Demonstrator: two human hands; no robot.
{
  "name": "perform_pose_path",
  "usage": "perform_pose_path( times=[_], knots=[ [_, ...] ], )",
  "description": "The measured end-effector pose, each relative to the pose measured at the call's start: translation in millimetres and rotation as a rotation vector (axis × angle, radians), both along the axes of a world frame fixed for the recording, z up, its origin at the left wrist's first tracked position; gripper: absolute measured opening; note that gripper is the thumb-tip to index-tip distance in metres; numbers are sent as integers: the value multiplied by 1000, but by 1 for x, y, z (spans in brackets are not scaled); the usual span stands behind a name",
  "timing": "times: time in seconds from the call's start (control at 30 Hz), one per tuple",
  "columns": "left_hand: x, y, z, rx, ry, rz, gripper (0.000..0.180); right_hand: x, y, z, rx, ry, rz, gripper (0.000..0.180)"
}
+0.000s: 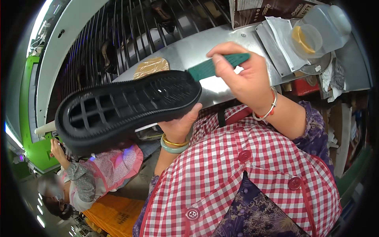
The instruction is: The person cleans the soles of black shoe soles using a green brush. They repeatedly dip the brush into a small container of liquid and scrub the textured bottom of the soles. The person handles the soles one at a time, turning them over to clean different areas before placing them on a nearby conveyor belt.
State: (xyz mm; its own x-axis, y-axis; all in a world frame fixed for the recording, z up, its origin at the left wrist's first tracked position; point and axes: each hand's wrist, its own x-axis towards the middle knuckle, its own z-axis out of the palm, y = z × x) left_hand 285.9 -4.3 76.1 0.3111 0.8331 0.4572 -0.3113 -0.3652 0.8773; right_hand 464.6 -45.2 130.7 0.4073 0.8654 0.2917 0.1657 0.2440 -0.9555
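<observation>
A thick black shoe sole (130, 103) with a stitched-looking rim and a ribbed, gridded inside is held tilted before me, its hollow side up. My left hand (179, 125) holds it from below near its right end, the thumb against the outer side and the other fingers hidden beneath the sole. In my right hand (241, 75) a green-handled brush (207, 68) is pinched between thumb and fingers. The brush's tip meets the rim at the sole's right end; its bristles are not clearly visible.
Behind the sole is a metal ledge (221, 39) with a brown round pad (151, 68), beside a rack of dark rods (118, 35) carrying shoe parts. A translucent container (308, 39) and white sheets (284, 41) lie at right. A co-worker (85, 181) is at lower left.
</observation>
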Motion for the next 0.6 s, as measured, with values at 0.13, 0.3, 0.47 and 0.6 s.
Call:
perform_pose_path(
  times=[0.13, 0.3, 0.47, 0.6],
  knots=[
    [0, 2, 6, 234, 257, -13, 43, 7, 7, -15, -82, -3, -96, 10],
    [-15, 12, -10, 529, 716, 129, 61, -6, 8, -19, 16, 77, -86, 10],
    [-18, 25, -41, 472, 766, 189, 67, 23, 9, -46, -20, 228, -209, 3],
    [-27, 32, -33, 374, 732, 340, 71, 35, 20, -27, 171, 426, -140, 8]
  ],
)
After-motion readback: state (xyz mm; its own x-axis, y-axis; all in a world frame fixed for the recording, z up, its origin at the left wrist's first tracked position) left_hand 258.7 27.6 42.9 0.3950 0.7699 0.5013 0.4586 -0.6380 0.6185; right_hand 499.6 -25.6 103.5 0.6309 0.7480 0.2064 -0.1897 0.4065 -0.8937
